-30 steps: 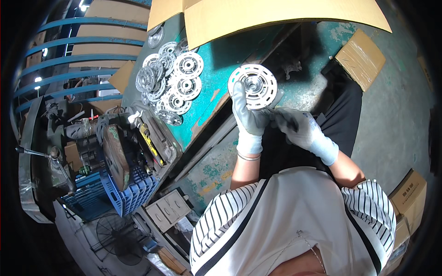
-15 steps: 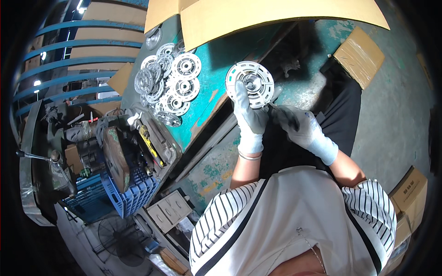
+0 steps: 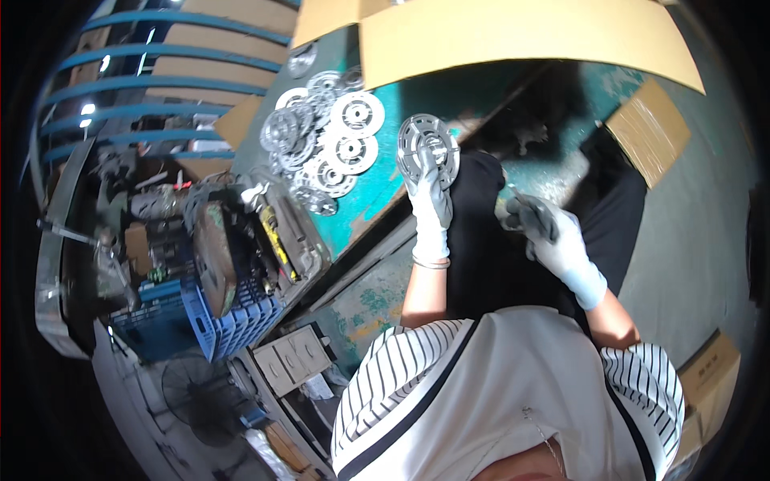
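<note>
A round, slotted metal disc (image 3: 414, 136) with a raised hub is gripped by my left hand (image 3: 431, 207), gloved in grey and white, fingers over its face. The disc is tilted, beside the edge of the green workbench (image 3: 365, 204). Apart from it, to the right and over my dark-trousered lap, is my gloved right hand (image 3: 560, 247). Its fingers are curled closed around a slim tool (image 3: 513, 189), of which only a small tip shows; the exact kind is hidden. Several similar metal discs (image 3: 353, 151) lie heaped on the bench to the left.
A large opened cardboard box (image 3: 521, 40) spans the far side. Left of the bench sit a metal tray with a yellow-handled tool (image 3: 277, 240) and a blue plastic crate (image 3: 228, 329). A taped cardboard piece (image 3: 651, 132) is at right, and a floor fan (image 3: 200, 393) stands lower left.
My right hand has drawn away from the disc, down and to the right. The disc in my left hand has turned and now looks narrower and darker. The whole view has shifted slightly.
</note>
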Motion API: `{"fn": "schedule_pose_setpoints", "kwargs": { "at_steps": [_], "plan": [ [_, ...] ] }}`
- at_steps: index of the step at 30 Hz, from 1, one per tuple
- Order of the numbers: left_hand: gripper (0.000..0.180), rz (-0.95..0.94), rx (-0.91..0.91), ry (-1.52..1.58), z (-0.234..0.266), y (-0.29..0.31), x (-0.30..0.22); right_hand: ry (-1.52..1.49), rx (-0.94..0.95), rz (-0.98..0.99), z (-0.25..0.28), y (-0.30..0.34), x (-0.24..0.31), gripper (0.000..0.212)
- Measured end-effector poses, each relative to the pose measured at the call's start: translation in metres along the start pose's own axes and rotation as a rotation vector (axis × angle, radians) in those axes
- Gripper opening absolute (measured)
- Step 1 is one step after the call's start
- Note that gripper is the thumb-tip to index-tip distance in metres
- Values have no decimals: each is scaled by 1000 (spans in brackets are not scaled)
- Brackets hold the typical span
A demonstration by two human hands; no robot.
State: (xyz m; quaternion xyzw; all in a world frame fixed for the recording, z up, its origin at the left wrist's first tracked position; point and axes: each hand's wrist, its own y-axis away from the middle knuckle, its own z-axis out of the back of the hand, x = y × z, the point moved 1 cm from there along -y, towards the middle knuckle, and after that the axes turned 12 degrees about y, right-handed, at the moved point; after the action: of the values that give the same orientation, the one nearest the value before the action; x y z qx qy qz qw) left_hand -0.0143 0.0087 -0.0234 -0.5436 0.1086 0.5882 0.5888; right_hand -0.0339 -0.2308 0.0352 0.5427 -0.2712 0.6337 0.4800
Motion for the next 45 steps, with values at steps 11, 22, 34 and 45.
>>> {"fn": "schedule_pose_setpoints", "kwargs": {
  "at_steps": [11,22,34,45],
  "plan": [
    [92,-9,44,-932,166,-171,64,-93,92,-89,-4,-3,13,23],
    [67,-592,-19,-643,17,-230,-71,134,256,654,-34,-22,52,28],
    [64,-399,908,-118,-106,-236,-145,83,-385,1777,-23,-59,232,19],
    [61,126,2075,251,-151,-139,-180,222,170,1482,-19,-95,298,23]
  ]
}}
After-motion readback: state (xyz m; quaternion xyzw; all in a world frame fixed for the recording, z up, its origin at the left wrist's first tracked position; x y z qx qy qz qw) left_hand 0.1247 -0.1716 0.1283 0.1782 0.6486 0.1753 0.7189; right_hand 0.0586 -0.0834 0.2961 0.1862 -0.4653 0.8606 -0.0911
